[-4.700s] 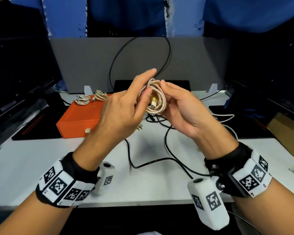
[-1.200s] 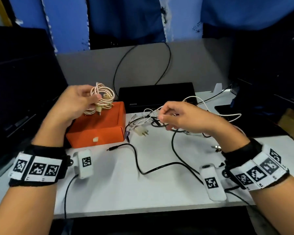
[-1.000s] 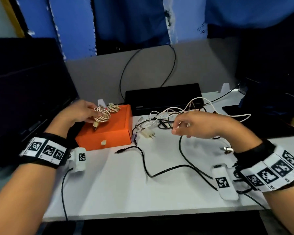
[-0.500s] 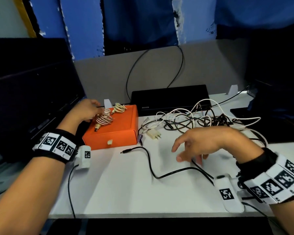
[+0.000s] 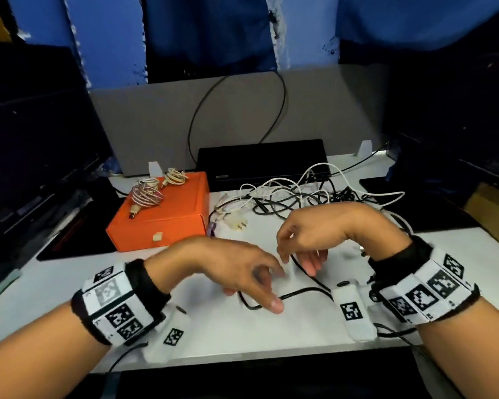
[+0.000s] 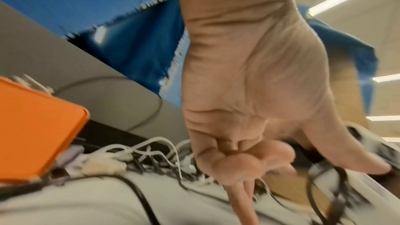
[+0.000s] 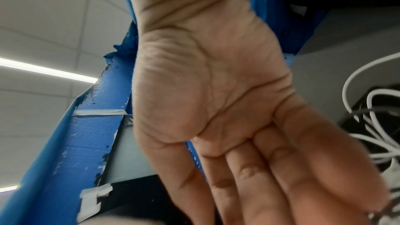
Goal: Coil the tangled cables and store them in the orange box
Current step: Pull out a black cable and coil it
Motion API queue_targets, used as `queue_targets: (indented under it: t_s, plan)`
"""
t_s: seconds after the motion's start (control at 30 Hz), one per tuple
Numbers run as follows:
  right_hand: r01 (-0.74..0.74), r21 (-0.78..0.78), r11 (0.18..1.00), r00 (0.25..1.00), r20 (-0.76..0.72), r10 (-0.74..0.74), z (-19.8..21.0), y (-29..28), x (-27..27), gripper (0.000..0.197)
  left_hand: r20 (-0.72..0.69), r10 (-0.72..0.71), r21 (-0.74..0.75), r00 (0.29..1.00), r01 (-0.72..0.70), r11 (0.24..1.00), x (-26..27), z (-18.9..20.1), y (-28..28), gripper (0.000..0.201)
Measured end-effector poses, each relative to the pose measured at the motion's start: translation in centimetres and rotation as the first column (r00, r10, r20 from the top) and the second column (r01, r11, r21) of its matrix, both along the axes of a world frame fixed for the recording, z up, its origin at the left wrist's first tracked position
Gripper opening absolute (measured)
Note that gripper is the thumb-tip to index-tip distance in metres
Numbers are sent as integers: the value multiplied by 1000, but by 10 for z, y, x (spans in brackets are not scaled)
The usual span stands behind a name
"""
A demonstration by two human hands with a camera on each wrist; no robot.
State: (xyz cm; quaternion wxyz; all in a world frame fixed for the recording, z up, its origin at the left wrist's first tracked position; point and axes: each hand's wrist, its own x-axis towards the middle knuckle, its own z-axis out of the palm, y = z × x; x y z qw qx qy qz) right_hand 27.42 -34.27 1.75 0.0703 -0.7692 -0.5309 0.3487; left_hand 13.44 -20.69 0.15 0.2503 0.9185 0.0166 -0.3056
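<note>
Both hands are over the middle of the counter (image 5: pixel 69 286), palms down, near its front edge. Left hand (image 5: pixel 231 266): fingers (image 5: pixel 274 305) curl downward over the black cable (image 5: pixel 300 292) lying on the counter; in the left wrist view the thumb and forefinger sit by a black loop, but motion blur leaves it unclear whether they pinch it. Right hand (image 5: pixel 323 228): fingers (image 7: pixel 270 177) straight, side by side, loosely hanging just above the same cable; no grip visible.

Orange box (image 5: pixel 167 220) sits closed toward the back left of the counter. Two coiled cables rest on its lid: a pink-white coil (image 5: pixel 146 195) and a smaller beige coil (image 5: pixel 175 177) behind it, touching or nearly so.

Tangle (image 5: pixel 294 194) of white and black cables lies right of the box, toward the back edge, with a white plug (image 5: pixel 236 221) at its near left side.
</note>
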Motion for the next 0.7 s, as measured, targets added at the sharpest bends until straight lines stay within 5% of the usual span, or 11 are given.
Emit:
queue_targets:
  t_s: [0.13, 0.2, 0.3, 0.4, 0.5, 0.6, 0.7]
  plan:
    - [156, 214, 964, 977, 108, -182, 12, -17, 38, 21, 19, -34, 82, 999, 32, 996, 18, -14, -5, 22]
    - [238, 376, 896, 924, 198, -329, 15, -27, 64, 18, 160, 82, 199, 984, -113, 973, 28, -7, 20, 27]
    - [315, 522, 793, 788, 322, -525, 7, -39, 108, 14, 404, 321, 213, 856, -430, 878, 42, 3, 57, 29]
    - [435, 400, 807, 769, 302, -564, -12, -45, 140, 49, 567, 486, 30, 665, -607, 794, 52, 5, 73, 18]
    - [507, 165, 846, 845, 97, -525, -28, -43, 144, 74, 730, 418, 20, 540, -628, 778, 62, 6, 70, 19]
    - [464, 96, 881, 886, -18, -464, -38, -35, 137, 61, 729, 293, 101, 618, -521, 847, 73, 10, 50, 33]
    - [433, 262, 863, 900, -65, -431, -42, -26, 133, 22, 695, 125, 196, 708, -354, 915, 86, 11, 23, 38]
